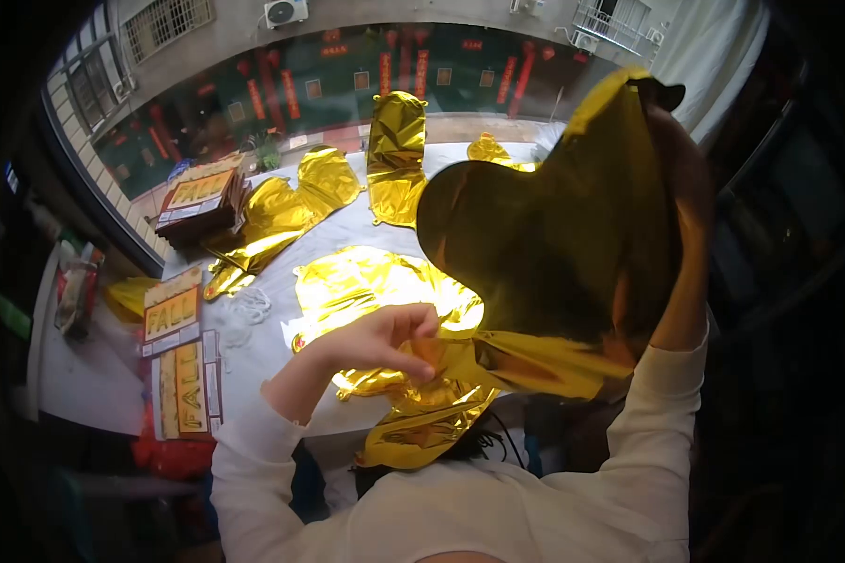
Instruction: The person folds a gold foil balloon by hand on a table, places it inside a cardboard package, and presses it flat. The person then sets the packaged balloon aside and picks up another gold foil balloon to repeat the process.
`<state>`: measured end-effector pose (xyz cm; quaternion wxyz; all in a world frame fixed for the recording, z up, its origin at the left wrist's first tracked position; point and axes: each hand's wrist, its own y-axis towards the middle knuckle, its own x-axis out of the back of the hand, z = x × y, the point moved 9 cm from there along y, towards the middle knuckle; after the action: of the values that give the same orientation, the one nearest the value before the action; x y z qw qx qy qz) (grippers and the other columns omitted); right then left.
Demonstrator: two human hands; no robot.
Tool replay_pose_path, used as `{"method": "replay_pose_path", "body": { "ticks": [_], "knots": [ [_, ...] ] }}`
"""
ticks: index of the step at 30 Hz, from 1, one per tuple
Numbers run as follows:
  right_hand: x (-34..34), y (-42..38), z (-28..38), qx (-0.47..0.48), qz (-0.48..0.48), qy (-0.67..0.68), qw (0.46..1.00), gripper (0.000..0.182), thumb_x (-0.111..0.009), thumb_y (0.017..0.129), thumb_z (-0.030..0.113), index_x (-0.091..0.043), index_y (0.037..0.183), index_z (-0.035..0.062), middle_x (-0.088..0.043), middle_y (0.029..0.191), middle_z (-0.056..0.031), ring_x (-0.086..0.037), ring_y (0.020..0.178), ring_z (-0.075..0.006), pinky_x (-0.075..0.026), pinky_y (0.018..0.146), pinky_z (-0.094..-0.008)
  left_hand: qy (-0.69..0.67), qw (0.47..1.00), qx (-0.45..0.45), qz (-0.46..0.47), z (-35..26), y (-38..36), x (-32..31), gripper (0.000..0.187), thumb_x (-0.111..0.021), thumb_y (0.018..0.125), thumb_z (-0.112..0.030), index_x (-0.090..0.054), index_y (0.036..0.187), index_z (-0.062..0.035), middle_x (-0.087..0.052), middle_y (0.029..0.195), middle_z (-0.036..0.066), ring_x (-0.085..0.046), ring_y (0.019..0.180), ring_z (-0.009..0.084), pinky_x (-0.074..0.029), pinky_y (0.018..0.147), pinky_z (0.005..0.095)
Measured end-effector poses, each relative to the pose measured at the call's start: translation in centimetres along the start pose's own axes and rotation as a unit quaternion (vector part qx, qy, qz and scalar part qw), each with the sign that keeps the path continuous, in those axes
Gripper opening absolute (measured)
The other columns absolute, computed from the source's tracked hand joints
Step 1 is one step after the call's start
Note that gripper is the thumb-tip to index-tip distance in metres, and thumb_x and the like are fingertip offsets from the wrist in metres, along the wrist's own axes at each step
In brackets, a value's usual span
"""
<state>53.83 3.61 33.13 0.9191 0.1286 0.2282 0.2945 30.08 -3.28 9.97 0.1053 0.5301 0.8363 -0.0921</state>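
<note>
A large flat gold foil balloon [554, 235], its near face in shadow, is held up in front of me on the right. My right hand [683, 164] grips its upper right edge, with the fingers partly hidden behind the foil. My left hand [394, 340] is closed at the balloon's lower left strip, thumb and fingers around the foil edge. Beneath the left hand, bright gold foil balloons [366, 277] lie on the white table [282, 239]. Another crumpled gold foil piece [422, 432] hangs over the near table edge toward my lap.
More flat foil balloons [397, 159] lie toward the back. At the left stands a stack of "FALL" packages [197, 202], with further "FALL" packages [186, 385] nearer me. White string [246, 308] lies beside them. A window frame [103, 183] borders the left side.
</note>
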Motion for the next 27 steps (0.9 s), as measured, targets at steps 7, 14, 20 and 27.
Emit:
{"method": "replay_pose_path", "body": {
  "ticks": [7,14,20,27],
  "knots": [
    [8.6,-11.0,-3.7,0.075,-0.355,-0.127,0.923,0.030,-0.070,0.099,0.020,-0.065,0.125,0.0068,-0.073,0.111,-0.0061,-0.071,0.095,-0.0150,-0.058,0.084,-0.0279,-0.003,0.964,-0.035,-0.264,-1.3,-9.0,7.4,0.065,-0.081,0.080,0.005,-0.052,0.137,-0.0097,-0.074,0.104,0.009,-0.069,0.087,0.0109,-0.051,0.067,0.0215],
    [11.5,-20.9,-17.7,-0.006,-0.447,-0.238,0.862,0.050,-0.073,0.092,-0.003,-0.047,0.134,0.0053,-0.067,0.099,-0.0066,-0.067,0.085,-0.0112,-0.055,0.070,-0.0246,0.061,0.894,-0.037,-0.442,-2.8,-13.8,15.5,0.054,-0.078,0.086,0.006,-0.058,0.135,-0.0043,-0.071,0.113,0.008,-0.071,0.094,0.0148,-0.057,0.081,0.0255],
    [11.1,-22.1,-21.5,-0.056,-0.418,-0.353,0.835,0.050,-0.074,0.089,-0.010,-0.049,0.131,0.0030,-0.066,0.099,-0.0066,-0.065,0.083,-0.0075,-0.050,0.068,-0.0173,0.184,0.871,-0.008,-0.455,-1.1,-12.6,18.6,0.058,-0.085,0.081,0.000,-0.060,0.134,-0.0036,-0.067,0.103,0.001,-0.065,0.090,0.0093,-0.052,0.079,0.0220],
    [12.2,-22.1,-21.7,-0.052,-0.414,-0.404,0.814,0.037,-0.080,0.088,-0.001,-0.061,0.120,0.0014,-0.068,0.101,-0.0043,-0.064,0.086,-0.0075,-0.053,0.070,-0.0211,0.270,0.815,0.053,-0.510,1.4,-13.5,20.0,0.059,-0.087,0.079,-0.004,-0.063,0.133,-0.0078,-0.055,0.079,-0.007,-0.053,0.072,0.0028,-0.042,0.063,0.0210]
  ]
}}
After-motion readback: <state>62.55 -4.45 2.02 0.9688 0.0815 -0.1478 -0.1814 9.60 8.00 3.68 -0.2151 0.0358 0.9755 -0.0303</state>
